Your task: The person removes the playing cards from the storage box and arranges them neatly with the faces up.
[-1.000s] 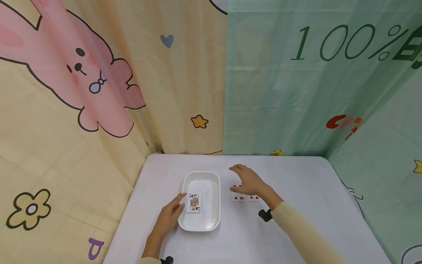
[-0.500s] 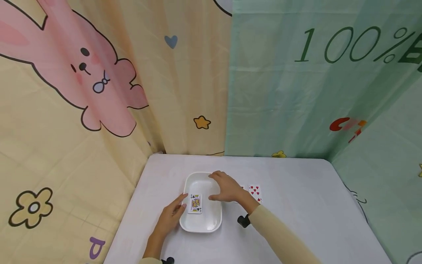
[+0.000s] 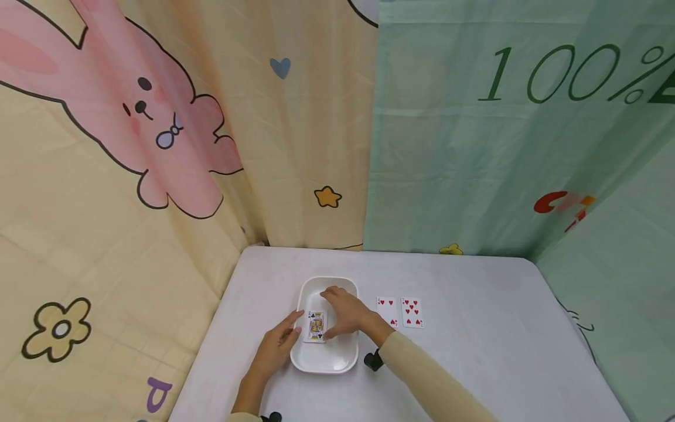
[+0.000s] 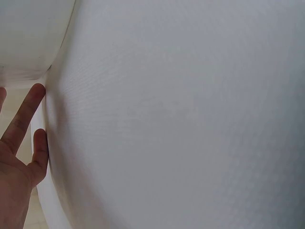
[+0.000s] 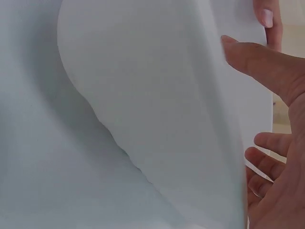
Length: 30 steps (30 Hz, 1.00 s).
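Observation:
A king of clubs playing card point(image 3: 316, 326) lies face up in the left part of a white tray point(image 3: 324, 366). My left hand point(image 3: 274, 346) rests against the tray's left rim, its fingers fairly straight; the left wrist view shows the fingertips point(image 4: 39, 90) beside the tray's outer wall. Over the tray reaches my right hand point(image 3: 345, 310), thumb and fingers spread apart, the thumb near the card's right edge. Whether the thumb touches the card I cannot tell. In the right wrist view the tray's wall point(image 5: 143, 95) hides the card.
To the right of the tray, a hearts card point(image 3: 387, 310) and a seven of hearts point(image 3: 412, 313) lie side by side, face up, on the white-covered table point(image 3: 474, 328). The right forearm covers a corner of the nearer one. Printed curtains point(image 3: 306, 129) stand behind and beside the table.
My right hand has moved left from above the heart cards to inside the tray, beside the king of clubs. The heart cards have come into view. My left hand stays at the rim.

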### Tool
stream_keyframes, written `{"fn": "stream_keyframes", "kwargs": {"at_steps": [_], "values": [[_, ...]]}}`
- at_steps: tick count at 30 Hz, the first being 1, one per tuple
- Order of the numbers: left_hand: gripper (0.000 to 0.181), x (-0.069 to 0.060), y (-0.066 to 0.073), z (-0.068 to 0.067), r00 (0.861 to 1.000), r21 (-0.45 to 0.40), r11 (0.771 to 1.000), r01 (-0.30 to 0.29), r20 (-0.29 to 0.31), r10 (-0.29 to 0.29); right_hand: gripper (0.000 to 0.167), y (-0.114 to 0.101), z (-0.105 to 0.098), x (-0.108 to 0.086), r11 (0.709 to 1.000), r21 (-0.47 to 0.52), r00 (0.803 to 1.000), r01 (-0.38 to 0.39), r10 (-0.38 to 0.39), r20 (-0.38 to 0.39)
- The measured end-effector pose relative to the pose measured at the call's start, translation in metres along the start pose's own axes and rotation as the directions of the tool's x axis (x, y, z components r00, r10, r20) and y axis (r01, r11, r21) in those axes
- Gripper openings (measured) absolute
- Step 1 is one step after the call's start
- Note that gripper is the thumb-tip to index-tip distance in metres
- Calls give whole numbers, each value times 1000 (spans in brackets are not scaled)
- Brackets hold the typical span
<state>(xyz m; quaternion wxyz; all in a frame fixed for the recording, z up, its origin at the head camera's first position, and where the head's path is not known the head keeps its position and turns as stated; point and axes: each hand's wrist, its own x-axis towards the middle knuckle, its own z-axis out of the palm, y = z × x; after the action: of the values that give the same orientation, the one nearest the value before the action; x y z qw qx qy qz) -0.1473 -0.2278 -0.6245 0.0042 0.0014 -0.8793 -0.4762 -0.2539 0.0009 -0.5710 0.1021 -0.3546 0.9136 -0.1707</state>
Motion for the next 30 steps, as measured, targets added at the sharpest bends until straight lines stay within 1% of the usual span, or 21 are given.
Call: {"fn": "stream_keyframes", "kwargs": {"at_steps": [6, 10, 14, 19, 25, 30], "values": [[45, -2, -1, 3, 1000, -8, 1000, -11, 5, 11, 112, 0, 15, 6, 999, -41, 1000, -7, 9, 30], [45, -3, -3, 6, 1000, -20, 1000, -13, 8, 14, 116, -3, 23, 10, 997, -82, 999, -6, 9, 34], [45, -3, -3, 7, 1000, -23, 1000, -17, 14, 17, 119, -7, 29, 12, 993, -115, 998, -37, 43, 52], [45, -4, -1, 4, 1000, -6, 1000, -10, 8, 10, 120, -11, 32, 13, 985, -161, 994, -58, 72, 86], [46, -4, 1, 0, 1000, 7, 1000, 7, 15, -7, 112, -15, 33, 15, 978, -199, 993, -64, 83, 88], [46, -4, 3, -2, 1000, 8, 1000, 18, 13, -18, 102, -17, 34, 17, 981, -175, 992, -83, 98, 79]]}}
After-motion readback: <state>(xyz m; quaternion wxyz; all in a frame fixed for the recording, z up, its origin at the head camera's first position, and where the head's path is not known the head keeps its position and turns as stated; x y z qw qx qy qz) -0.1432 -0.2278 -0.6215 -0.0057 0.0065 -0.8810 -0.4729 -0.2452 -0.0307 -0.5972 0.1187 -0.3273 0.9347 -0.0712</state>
